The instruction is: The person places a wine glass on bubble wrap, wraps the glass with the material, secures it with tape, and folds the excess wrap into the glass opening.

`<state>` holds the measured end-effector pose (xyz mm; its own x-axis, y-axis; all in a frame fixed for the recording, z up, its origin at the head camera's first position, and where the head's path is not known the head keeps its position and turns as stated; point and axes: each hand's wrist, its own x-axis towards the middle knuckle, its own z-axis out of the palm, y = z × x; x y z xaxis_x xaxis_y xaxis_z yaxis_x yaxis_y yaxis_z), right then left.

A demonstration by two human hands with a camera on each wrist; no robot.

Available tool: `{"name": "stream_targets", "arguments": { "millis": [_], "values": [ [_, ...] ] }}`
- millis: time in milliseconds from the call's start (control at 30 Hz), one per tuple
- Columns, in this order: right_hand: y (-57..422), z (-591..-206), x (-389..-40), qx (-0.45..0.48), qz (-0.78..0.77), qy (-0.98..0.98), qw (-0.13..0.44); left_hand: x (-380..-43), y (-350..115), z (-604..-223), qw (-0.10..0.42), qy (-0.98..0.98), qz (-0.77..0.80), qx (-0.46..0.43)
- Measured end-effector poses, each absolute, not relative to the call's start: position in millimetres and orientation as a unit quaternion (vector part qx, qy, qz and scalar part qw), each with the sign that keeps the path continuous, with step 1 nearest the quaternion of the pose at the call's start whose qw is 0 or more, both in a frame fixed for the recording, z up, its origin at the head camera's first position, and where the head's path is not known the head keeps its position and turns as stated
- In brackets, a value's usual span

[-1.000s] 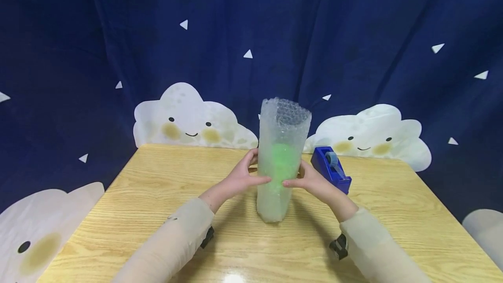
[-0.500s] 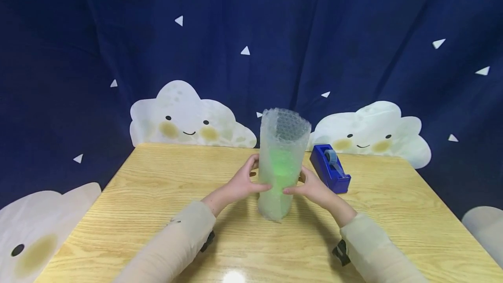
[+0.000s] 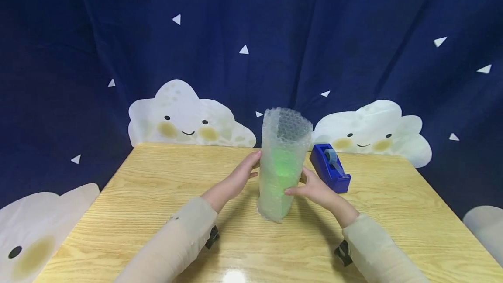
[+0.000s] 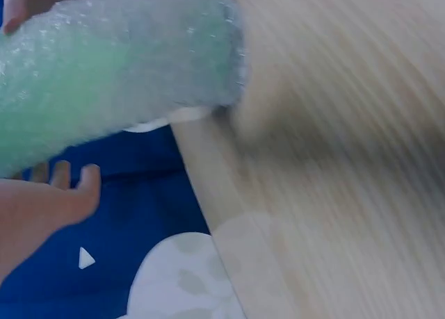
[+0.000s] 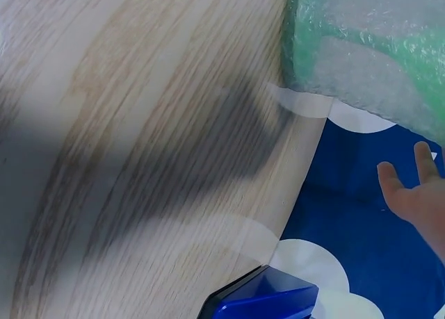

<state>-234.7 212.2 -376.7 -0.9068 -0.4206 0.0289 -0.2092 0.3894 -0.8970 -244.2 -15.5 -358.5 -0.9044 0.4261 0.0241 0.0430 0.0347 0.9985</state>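
A tall tube of bubble wrap [image 3: 271,178] stands upright near the middle of the table, its top end open. Through the wrap shows something green, blurred by the bubbles. My right hand [image 3: 316,188] holds the tube from the right, its thumb across the front and its fingers going behind. On the other side my left hand [image 3: 235,180] has its fingertips at the tube's edge. The left thumb is off the front, and in the left wrist view the left hand [image 4: 42,208] is spread just beside the wrap.
A blue tape dispenser [image 3: 330,168] with a roll of clear tape stands on the wooden table [image 3: 177,169], right behind my right hand. Beyond the table's back edge hangs a dark blue curtain [image 3: 220,25] printed with clouds and white triangles.
The tube has come down slightly and settled upright on the table. My left thumb has left its front, and that hand has loosened. My right hand keeps its hold.
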Motion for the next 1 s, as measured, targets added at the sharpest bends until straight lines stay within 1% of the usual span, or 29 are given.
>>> {"name": "stream_targets", "arguments": {
  "millis": [200, 333, 467, 633, 800, 900, 1000],
  "values": [
    [211, -376, -235, -0.201, -0.522, 0.821, 0.116, -245, -6, -353, 0.124, 0.716, 0.676, 0.123],
    [212, -376, -235, -0.205, -0.52, 0.82, 0.119, -244, -2, -351, 0.122, 0.707, 0.683, 0.134],
    [211, -376, -234, -0.205, -0.524, 0.818, 0.117, -243, 2, -349, 0.132, 0.698, 0.687, 0.15],
    [211, -375, -234, -0.213, -0.532, 0.81, 0.124, -241, 8, -344, 0.123, 0.717, 0.674, 0.132],
    [216, -367, -234, -0.259, -0.551, 0.775, 0.17, -239, 12, -342, 0.112, 0.735, 0.662, 0.095],
    [222, -359, -235, -0.291, -0.601, 0.718, 0.196, -238, 13, -340, 0.115, 0.739, 0.659, 0.077],
    [225, -348, -237, -0.308, -0.663, 0.65, 0.208, -237, 14, -338, 0.115, 0.74, 0.659, 0.073]
  ]
}}
